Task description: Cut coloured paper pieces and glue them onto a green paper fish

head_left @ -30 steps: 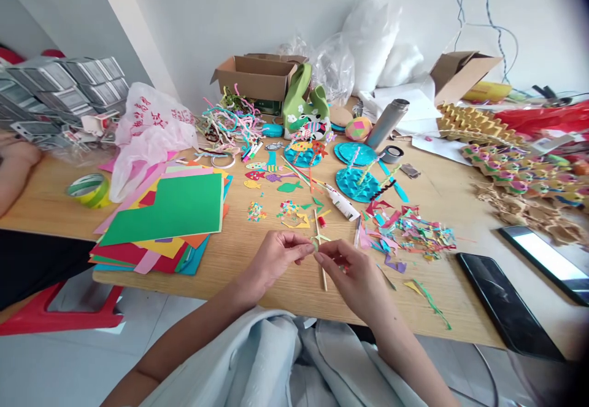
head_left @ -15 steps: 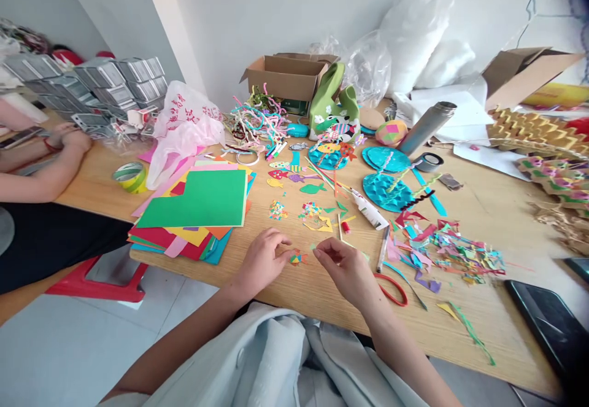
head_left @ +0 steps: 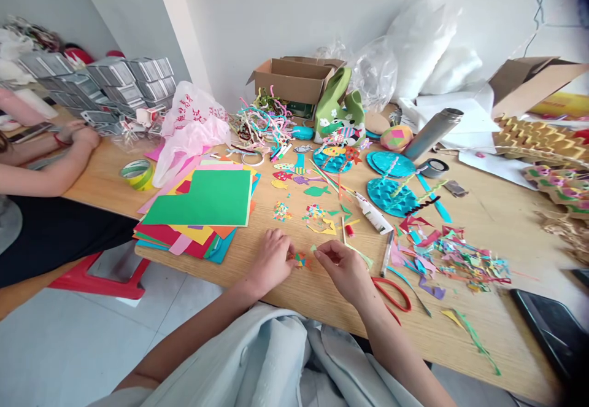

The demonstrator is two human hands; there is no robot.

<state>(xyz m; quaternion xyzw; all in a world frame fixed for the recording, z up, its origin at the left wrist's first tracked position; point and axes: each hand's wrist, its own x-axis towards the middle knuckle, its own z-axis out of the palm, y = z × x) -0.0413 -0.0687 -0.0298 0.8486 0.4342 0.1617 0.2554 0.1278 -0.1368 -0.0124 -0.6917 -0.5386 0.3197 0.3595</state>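
Note:
A small orange paper fish (head_left: 301, 261) with coloured patches lies low over the table's near edge. At its left end is my left hand (head_left: 271, 259), thumb and bent fingers closed on it. A tiny pale green paper piece (head_left: 313, 248) is pinched between the thumb and forefinger of my right hand (head_left: 343, 267), just right of the fish. Beyond my hands are two small heaps of paper bits (head_left: 281, 211) and several cut paper fish (head_left: 317, 191). Red-handled scissors (head_left: 396, 292) lie beside my right wrist, their blades hidden.
Stacked coloured paper (head_left: 216, 198) lies left, near yellow tape (head_left: 137, 175). A glue bottle (head_left: 373, 213), a pen (head_left: 387, 253), paper scraps (head_left: 451, 250) and a phone (head_left: 545, 327) lie right. Blue discs (head_left: 391, 197) and a metal flask (head_left: 435, 134) stand behind. Another person's arms (head_left: 69, 155) rest at far left.
The view has shifted slightly, so the table appears farther right and lower. My left fingers have drawn closer over the fish; my right hand still pinches the pale green piece.

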